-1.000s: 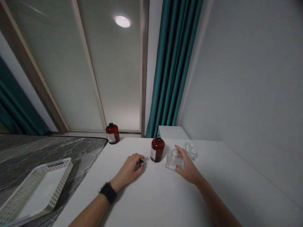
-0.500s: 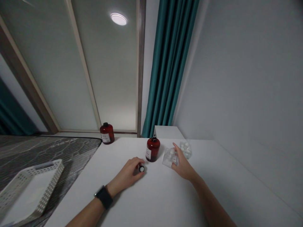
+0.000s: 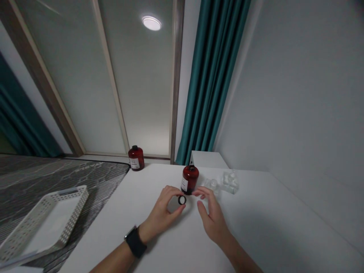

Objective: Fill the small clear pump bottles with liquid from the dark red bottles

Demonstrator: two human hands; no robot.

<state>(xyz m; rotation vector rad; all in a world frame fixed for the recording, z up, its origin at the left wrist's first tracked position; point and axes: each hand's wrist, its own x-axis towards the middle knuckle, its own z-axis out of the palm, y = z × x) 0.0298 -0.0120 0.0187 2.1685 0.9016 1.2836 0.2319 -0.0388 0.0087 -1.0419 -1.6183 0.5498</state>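
Your right hand (image 3: 212, 218) shifts left, grip empty; your left hand (image 3: 165, 210) pinches the black cap (image 3: 182, 200) edgewise, apparently keeping its face clear.

I see the one head-worn camera looking forward and down, near above the smooth white flat-topped table (image 3: 178, 250), facing tall brown-framed frosted-glass panels (image 3: 145, 91) beyond it.

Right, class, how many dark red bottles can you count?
2: the nearer bottle, just beyond the left hand, and the farther bottle, at the far left corner of the table.
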